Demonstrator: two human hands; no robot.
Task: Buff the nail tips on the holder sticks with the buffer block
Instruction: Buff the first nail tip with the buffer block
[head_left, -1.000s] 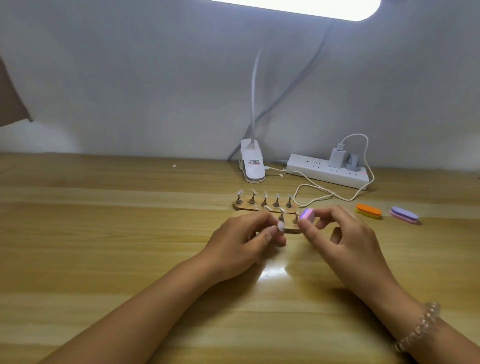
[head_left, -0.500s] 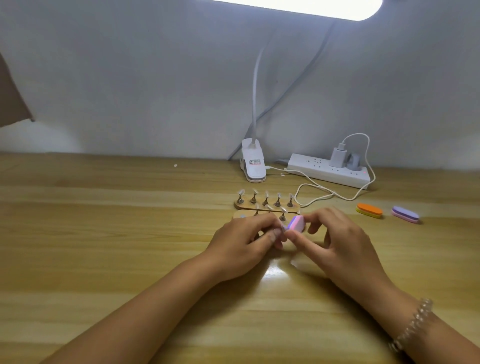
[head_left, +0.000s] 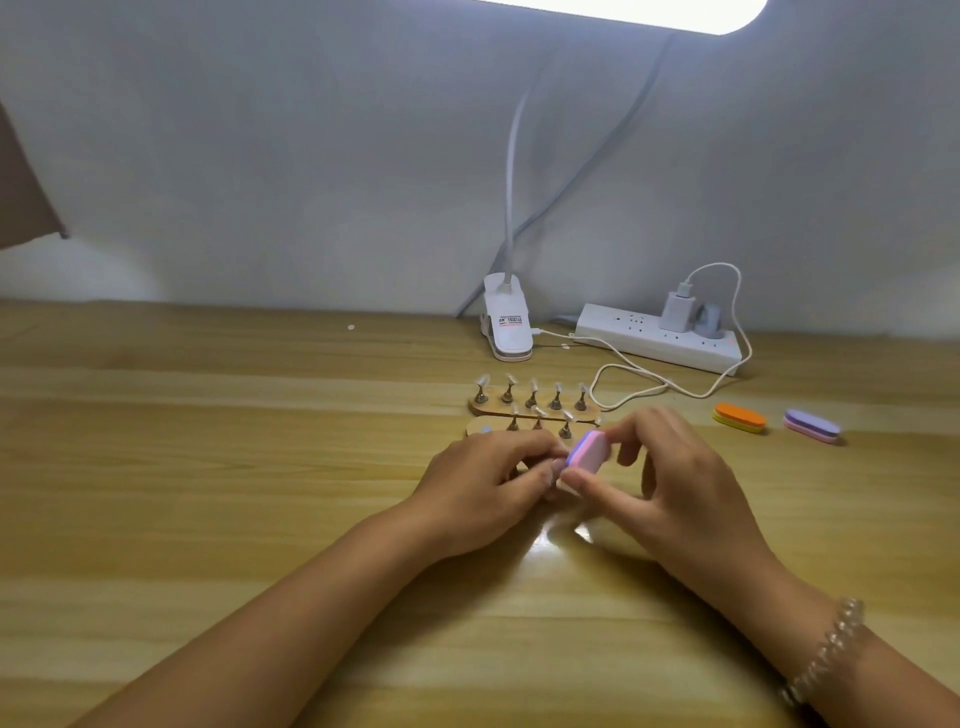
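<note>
Two wooden bases hold rows of small holder sticks with clear nail tips: the far base (head_left: 535, 407) carries several, the near base (head_left: 483, 427) shows three. My right hand (head_left: 670, 488) pinches a pink and purple buffer block (head_left: 587, 451) between thumb and forefinger. The block presses against the fingertips of my left hand (head_left: 488, 478), whose fingers are curled round a holder stick. That stick and its nail tip are mostly hidden between the fingers.
An orange and yellow buffer (head_left: 740, 416) and a purple and pink buffer (head_left: 811, 425) lie on the table at the right. Behind the bases stand a white lamp clip (head_left: 508, 325) and a power strip (head_left: 657, 339) with a looping white cable (head_left: 649, 382).
My right hand has brought the buffer block down and left from above the near base to my left fingertips. The left hand has barely moved.
</note>
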